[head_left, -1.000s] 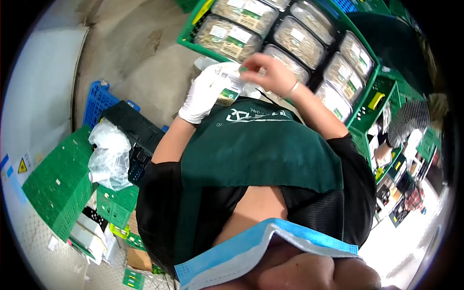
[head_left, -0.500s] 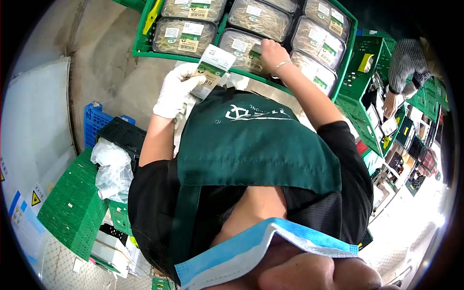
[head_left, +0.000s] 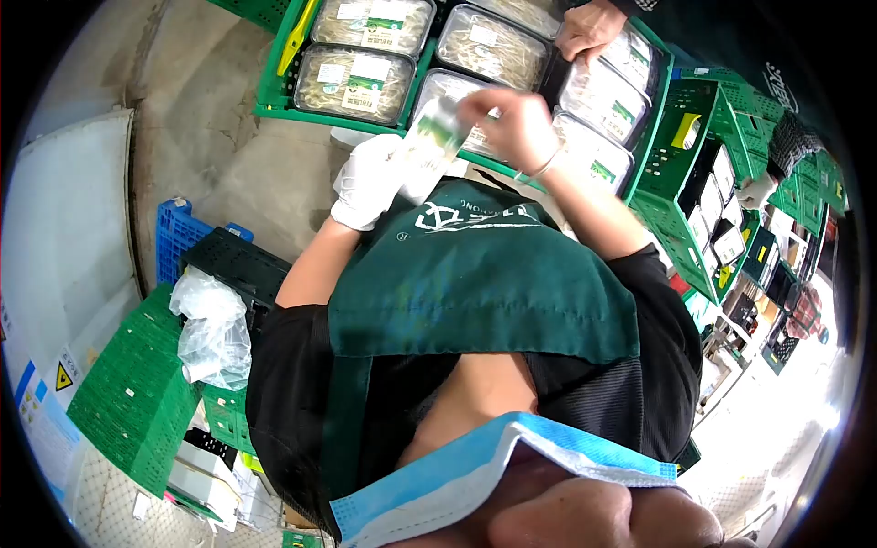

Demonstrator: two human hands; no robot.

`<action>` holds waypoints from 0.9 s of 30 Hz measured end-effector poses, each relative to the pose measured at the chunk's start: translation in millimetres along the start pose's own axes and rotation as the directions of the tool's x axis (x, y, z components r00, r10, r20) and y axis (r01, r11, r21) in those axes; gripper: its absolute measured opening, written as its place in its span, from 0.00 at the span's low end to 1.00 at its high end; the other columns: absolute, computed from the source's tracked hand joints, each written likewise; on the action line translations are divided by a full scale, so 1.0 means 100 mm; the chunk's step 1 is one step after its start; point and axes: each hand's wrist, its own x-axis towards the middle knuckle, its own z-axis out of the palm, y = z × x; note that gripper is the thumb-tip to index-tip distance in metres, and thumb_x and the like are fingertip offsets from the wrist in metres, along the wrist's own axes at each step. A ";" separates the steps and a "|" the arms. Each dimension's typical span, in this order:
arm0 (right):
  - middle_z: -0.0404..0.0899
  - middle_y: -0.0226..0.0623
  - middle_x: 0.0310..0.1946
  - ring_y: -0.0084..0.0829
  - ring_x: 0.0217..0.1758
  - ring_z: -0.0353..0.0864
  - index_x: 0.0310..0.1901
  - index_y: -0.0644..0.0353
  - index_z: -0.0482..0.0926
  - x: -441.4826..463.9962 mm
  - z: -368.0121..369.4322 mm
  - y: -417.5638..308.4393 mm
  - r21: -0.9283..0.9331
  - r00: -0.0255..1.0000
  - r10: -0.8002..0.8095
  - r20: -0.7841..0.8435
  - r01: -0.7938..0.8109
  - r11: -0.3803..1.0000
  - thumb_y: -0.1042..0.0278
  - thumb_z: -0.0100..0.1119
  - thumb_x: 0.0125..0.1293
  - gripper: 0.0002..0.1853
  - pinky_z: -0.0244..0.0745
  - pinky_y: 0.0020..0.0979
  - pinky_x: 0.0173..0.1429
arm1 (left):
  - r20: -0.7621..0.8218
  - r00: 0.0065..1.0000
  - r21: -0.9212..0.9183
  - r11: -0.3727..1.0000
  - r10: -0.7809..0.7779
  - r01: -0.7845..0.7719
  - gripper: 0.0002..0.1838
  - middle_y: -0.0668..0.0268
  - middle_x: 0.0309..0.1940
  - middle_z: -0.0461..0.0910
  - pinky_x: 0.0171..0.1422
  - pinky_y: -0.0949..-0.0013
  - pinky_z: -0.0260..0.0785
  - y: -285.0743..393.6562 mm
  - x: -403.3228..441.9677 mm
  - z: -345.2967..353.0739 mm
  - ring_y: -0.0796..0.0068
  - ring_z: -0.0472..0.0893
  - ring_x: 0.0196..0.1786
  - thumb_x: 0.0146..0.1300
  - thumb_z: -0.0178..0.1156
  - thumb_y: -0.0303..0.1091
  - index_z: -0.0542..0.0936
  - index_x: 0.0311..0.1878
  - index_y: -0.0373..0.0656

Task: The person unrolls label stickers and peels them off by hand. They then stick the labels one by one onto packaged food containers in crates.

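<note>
My left hand (head_left: 367, 181), in a white glove, is closed around a strip of green and white labels (head_left: 429, 146). My bare right hand (head_left: 519, 132), with a bracelet at the wrist, is smeared by motion beside the strip's upper end. Its fingers are too blurred to show whether they hold a label. Beneath it, a clear-lidded pack (head_left: 443, 89) is partly covered by the hand and the strip. Around it in a green crate (head_left: 274, 108) sit more packs of pale, thin strands, such as the labelled front-left pack (head_left: 354, 84).
Another person's hand (head_left: 591, 29) touches the packs at the crate's far right. A second green crate (head_left: 660, 187) holds packs, near another person's gloved hand (head_left: 756, 192). At left are a blue crate (head_left: 171, 242), a black crate (head_left: 242, 265) and a plastic bag (head_left: 210, 324).
My right hand has lifted from the front middle pack and moved left toward the label strip. My left hand has shifted right with the strip. Another person's hand has appeared over the crate.
</note>
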 end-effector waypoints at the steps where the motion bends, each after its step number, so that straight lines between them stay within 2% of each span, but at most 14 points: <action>1: 0.77 0.40 0.26 0.29 0.29 0.78 0.33 0.59 0.78 0.18 -0.18 0.13 -0.135 0.996 -0.016 -0.085 0.005 0.991 0.69 0.57 0.51 0.07 0.71 0.26 0.34 | 0.006 1.000 0.001 1.000 0.003 -0.003 0.14 0.62 0.34 0.76 0.41 0.75 0.67 -0.01 0.00 -0.06 0.78 0.75 0.35 0.54 0.54 0.33 0.73 0.41 0.35; 3: 0.78 0.37 0.31 0.29 0.32 0.78 0.38 0.59 0.75 0.55 -0.68 0.36 -0.174 0.960 0.159 -0.231 -0.202 0.964 0.66 0.55 0.53 0.11 0.71 0.28 0.36 | -0.117 0.985 -0.272 0.949 0.129 -0.157 0.14 0.63 0.32 0.76 0.40 0.74 0.68 0.01 -0.07 -0.17 0.77 0.75 0.33 0.55 0.53 0.32 0.73 0.42 0.34; 5: 0.77 0.39 0.32 0.35 0.35 0.77 0.40 0.60 0.72 0.72 -1.01 0.85 -0.318 0.921 0.005 -0.390 -0.140 0.938 0.66 0.52 0.55 0.12 0.71 0.31 0.38 | 0.087 0.996 -0.522 0.852 0.002 0.043 0.14 0.62 0.39 0.75 0.44 0.74 0.66 -0.11 -0.15 -0.41 0.79 0.74 0.40 0.53 0.54 0.30 0.74 0.43 0.35; 7: 0.75 0.45 0.34 0.42 0.40 0.75 0.40 0.61 0.68 0.80 -0.85 0.54 -0.578 0.964 0.263 -0.029 -0.231 0.783 0.67 0.51 0.54 0.13 0.70 0.35 0.42 | 0.157 0.987 -0.354 0.935 0.037 0.021 0.14 0.62 0.43 0.74 0.49 0.74 0.64 -0.29 -0.17 -0.53 0.78 0.72 0.44 0.53 0.55 0.29 0.74 0.44 0.35; 8: 0.74 0.50 0.34 0.43 0.39 0.75 0.36 0.66 0.70 0.76 -0.58 0.48 -0.544 0.967 0.253 0.001 -0.212 0.812 0.69 0.44 0.55 0.10 0.69 0.39 0.44 | 0.120 0.982 -0.418 0.904 0.148 -0.086 0.16 0.61 0.44 0.73 0.50 0.73 0.63 -0.27 -0.16 -0.54 0.77 0.72 0.45 0.53 0.55 0.29 0.73 0.45 0.35; 9: 0.71 0.53 0.40 0.47 0.44 0.71 0.41 0.66 0.66 0.82 -0.39 0.50 -0.581 0.891 0.432 0.138 -0.281 0.764 0.71 0.42 0.54 0.13 0.66 0.38 0.49 | 0.074 0.964 -0.478 0.857 0.257 -0.192 0.17 0.61 0.45 0.72 0.51 0.73 0.62 -0.24 -0.15 -0.55 0.76 0.71 0.46 0.52 0.55 0.29 0.72 0.46 0.36; 13: 0.67 0.51 0.46 0.45 0.49 0.70 0.44 0.64 0.62 0.95 0.12 1.41 -0.748 0.832 0.555 -0.024 -0.383 0.542 0.69 0.41 0.56 0.14 0.67 0.38 0.50 | 0.154 0.979 -0.423 0.904 0.132 -0.055 0.20 0.60 0.46 0.71 0.53 0.73 0.61 -0.26 -0.06 -0.64 0.75 0.71 0.47 0.53 0.55 0.30 0.70 0.50 0.35; 14: 0.66 0.51 0.46 0.45 0.49 0.70 0.45 0.63 0.62 0.95 0.18 1.53 -0.741 0.832 0.554 -0.021 -0.385 0.550 0.67 0.42 0.56 0.15 0.67 0.38 0.50 | 0.104 0.981 -0.619 0.783 0.161 -0.063 0.19 0.59 0.43 0.73 0.51 0.74 0.62 -0.12 -0.04 -0.62 0.76 0.72 0.45 0.54 0.54 0.30 0.70 0.49 0.35; 17: 0.62 0.53 0.51 0.47 0.51 0.67 0.51 0.65 0.56 0.93 0.18 1.36 -0.721 0.789 0.614 -0.008 -0.430 0.543 0.65 0.50 0.53 0.25 0.66 0.39 0.52 | 0.128 0.992 -0.520 0.851 -0.002 0.069 0.17 0.61 0.41 0.74 0.48 0.75 0.64 0.01 0.06 -0.70 0.78 0.72 0.42 0.55 0.52 0.30 0.70 0.49 0.36; 19: 0.66 0.49 0.48 0.45 0.49 0.70 0.53 0.63 0.57 0.75 0.08 0.77 -0.673 0.926 0.360 -0.119 -0.341 0.656 0.59 0.53 0.54 0.28 0.66 0.35 0.52 | 0.062 0.997 -0.498 0.867 0.056 -0.017 0.17 0.63 0.38 0.75 0.46 0.75 0.65 -0.07 0.17 -0.58 0.79 0.73 0.40 0.56 0.51 0.30 0.71 0.49 0.36; 21: 0.71 0.44 0.43 0.40 0.44 0.73 0.52 0.61 0.62 0.53 -0.03 0.20 0.011 0.939 0.309 0.150 -0.314 0.949 0.60 0.55 0.53 0.26 0.68 0.30 0.48 | -0.006 0.987 -0.423 0.894 0.161 -0.148 0.17 0.63 0.37 0.76 0.44 0.78 0.66 -0.08 0.25 -0.51 0.81 0.74 0.39 0.53 0.55 0.27 0.70 0.47 0.31; 23: 0.74 0.41 0.33 0.34 0.35 0.74 0.43 0.62 0.70 0.33 0.01 -0.12 0.393 0.959 0.064 0.275 -0.173 0.903 0.66 0.58 0.52 0.17 0.68 0.26 0.41 | 0.021 0.991 -0.451 0.886 0.134 -0.110 0.17 0.64 0.38 0.76 0.45 0.78 0.66 -0.03 0.28 -0.47 0.80 0.74 0.40 0.53 0.55 0.27 0.70 0.47 0.33; 25: 0.74 0.42 0.27 0.36 0.29 0.74 0.36 0.63 0.72 0.26 0.02 -0.22 0.166 0.980 -0.040 0.194 0.008 0.986 0.68 0.57 0.51 0.11 0.69 0.29 0.34 | 0.201 0.978 -0.120 0.992 0.054 -0.030 0.16 0.67 0.36 0.75 0.44 0.78 0.65 0.11 0.29 -0.54 0.81 0.73 0.39 0.52 0.56 0.26 0.72 0.45 0.35; 27: 0.74 0.43 0.23 0.36 0.27 0.75 0.34 0.62 0.73 0.20 0.08 -0.19 0.239 0.968 -0.045 0.246 -0.016 0.971 0.69 0.57 0.51 0.10 0.69 0.29 0.31 | -0.125 0.954 -0.467 0.832 0.273 -0.299 0.09 0.65 0.28 0.75 0.33 0.75 0.65 0.25 0.34 -0.30 0.79 0.72 0.28 0.52 0.58 0.32 0.76 0.35 0.39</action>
